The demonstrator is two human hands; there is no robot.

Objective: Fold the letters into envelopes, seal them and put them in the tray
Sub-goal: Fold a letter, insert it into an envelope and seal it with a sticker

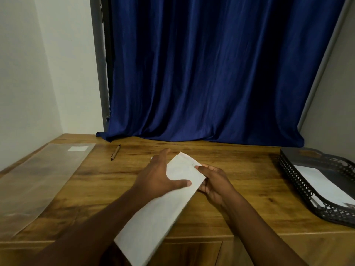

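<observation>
Blue curtain (207,73) hangs behind the wooden bench (240,204). Black tray (299,181) sits well right of the grip, one envelope (317,181) inside. Folded letter (163,208) — left hand (161,177) spread flat on it, right hand (213,183) pinching its edge. Pen (115,152) lies beyond-left.

Single head view, close above table (240,169), facing forward-down toward curtain (211,73).

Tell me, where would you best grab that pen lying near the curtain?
Pinch the pen around its middle, coming straight down from above. It lies flat on the wooden table, slim and angled, with bare wood on both long sides, so fingers probably fit either side of the barrel.
</observation>
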